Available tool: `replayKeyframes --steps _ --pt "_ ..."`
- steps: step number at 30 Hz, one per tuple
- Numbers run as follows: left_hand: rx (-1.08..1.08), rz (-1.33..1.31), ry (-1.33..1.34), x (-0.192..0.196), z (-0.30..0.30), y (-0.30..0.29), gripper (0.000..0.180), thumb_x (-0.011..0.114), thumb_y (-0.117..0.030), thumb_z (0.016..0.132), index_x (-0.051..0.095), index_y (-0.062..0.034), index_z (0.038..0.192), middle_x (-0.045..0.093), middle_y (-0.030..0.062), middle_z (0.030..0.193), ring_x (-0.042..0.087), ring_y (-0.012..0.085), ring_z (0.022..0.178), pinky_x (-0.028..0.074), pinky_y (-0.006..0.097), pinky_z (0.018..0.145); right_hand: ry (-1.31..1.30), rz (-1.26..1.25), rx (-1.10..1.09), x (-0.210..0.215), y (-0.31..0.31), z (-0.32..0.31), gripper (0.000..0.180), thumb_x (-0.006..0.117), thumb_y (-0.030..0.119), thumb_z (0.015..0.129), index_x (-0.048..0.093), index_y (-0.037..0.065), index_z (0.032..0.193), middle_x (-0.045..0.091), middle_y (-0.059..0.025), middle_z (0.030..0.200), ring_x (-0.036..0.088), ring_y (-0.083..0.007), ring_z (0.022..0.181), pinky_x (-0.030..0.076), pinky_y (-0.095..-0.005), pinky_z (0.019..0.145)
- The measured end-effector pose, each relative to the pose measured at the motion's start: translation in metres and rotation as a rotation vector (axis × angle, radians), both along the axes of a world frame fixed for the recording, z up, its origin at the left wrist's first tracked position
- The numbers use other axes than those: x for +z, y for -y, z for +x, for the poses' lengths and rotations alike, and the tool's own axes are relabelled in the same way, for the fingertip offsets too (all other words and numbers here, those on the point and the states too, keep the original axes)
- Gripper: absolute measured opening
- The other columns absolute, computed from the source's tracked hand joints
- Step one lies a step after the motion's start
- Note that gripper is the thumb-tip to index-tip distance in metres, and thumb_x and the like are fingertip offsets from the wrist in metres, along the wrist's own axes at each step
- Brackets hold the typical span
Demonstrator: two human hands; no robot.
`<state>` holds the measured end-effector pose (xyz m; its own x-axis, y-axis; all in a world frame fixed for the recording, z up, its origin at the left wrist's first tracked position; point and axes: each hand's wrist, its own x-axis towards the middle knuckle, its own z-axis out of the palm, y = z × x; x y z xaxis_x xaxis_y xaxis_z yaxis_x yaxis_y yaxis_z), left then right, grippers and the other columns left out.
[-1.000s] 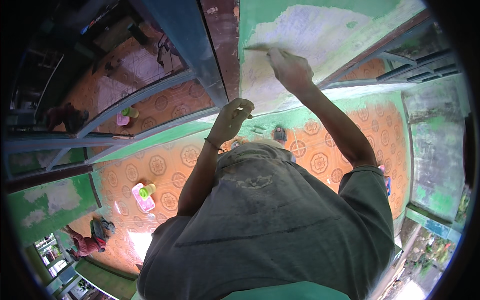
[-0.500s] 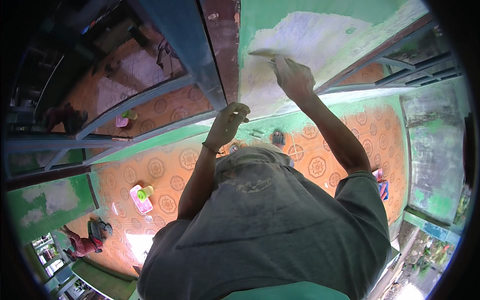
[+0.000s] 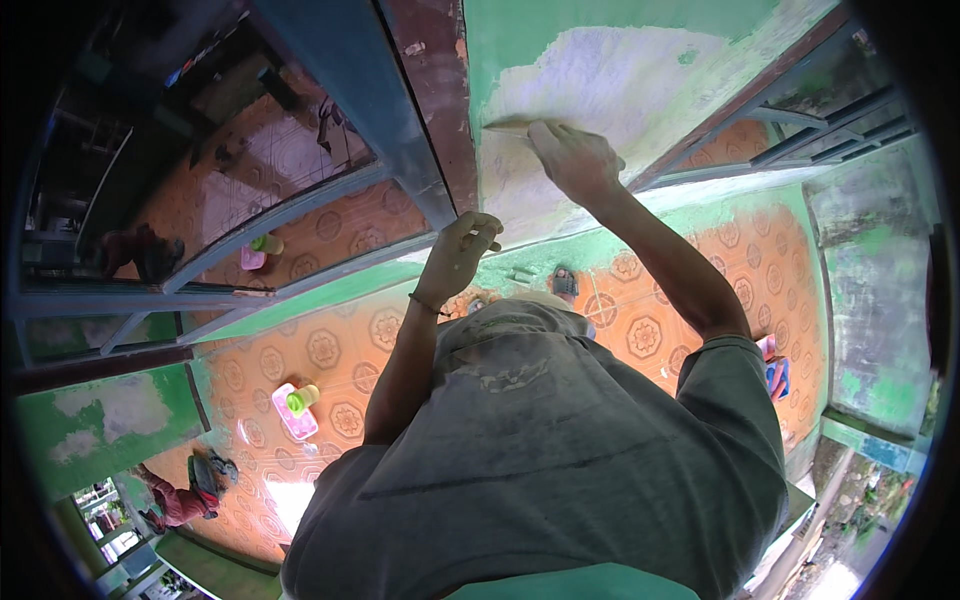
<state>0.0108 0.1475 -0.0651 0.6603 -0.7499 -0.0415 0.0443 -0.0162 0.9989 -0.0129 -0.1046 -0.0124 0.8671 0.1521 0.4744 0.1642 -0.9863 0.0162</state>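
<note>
My right hand (image 3: 578,160) is closed around a scraper (image 3: 510,128), whose thin flat blade sticks out to the left. The handle is hidden in my fingers. The blade lies against or very close to the green wall (image 3: 620,18), at the left edge of a large whitish bare patch (image 3: 610,70). Lower down, my left hand (image 3: 462,250) hangs near the foot of a dark red-brown post (image 3: 430,70). Its fingers are loosely curled and a little apart, with nothing visible in them. Pale specks dot its back, and a dark band circles the wrist.
Blue-framed glass windows (image 3: 330,60) flank the wall. On the orange tiled floor (image 3: 640,335), a pink tray (image 3: 297,425) with a green-lidded container (image 3: 302,400) stands at left. A person in red (image 3: 180,500) is at far left; blue and pink items (image 3: 775,375) lie at right.
My right hand and the scraper have moved left and slightly down along the patch. My left hand stays by the post, its fingers a bit looser. The whole view has shifted slightly.
</note>
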Motion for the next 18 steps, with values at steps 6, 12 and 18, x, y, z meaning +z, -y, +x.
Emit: replayKeyframes --steps 6,12,18 --pt "-0.003 -0.010 0.025 0.002 0.001 -0.002 0.030 0.053 -0.020 0.105 0.061 0.0062 0.116 0.067 0.0150 0.111 0.066 0.0196 0.102 0.055 0.034 0.089 -0.165 -0.030 0.012 0.010 -0.003 0.002 0.015 0.058 0.023 0.097 0.057 0.009 0.097 0.067 -0.0077 0.076 0.069 -0.0267 0.065 0.055 -0.0367 0.053" --pt "0.003 -0.023 0.010 0.003 0.001 -0.004 0.032 0.054 -0.023 0.105 0.061 0.0064 0.116 0.067 0.0148 0.110 0.067 0.0200 0.099 0.055 0.034 0.088 0.077 0.026 -0.008 0.027 -0.009 0.006 0.012 0.057 0.020 0.097 0.055 0.009 0.098 0.068 -0.0067 0.081 0.069 -0.0249 0.067 0.056 -0.0378 0.053" --pt "0.033 0.040 0.038 0.005 0.002 -0.007 0.033 0.055 -0.024 0.105 0.060 0.0060 0.117 0.068 0.0145 0.110 0.069 0.0211 0.095 0.055 0.034 0.086 0.324 0.169 -0.123 0.032 -0.005 0.008 0.011 0.055 0.019 0.097 0.055 0.010 0.103 0.068 -0.0069 0.081 0.069 -0.0271 0.064 0.056 -0.0403 0.053"
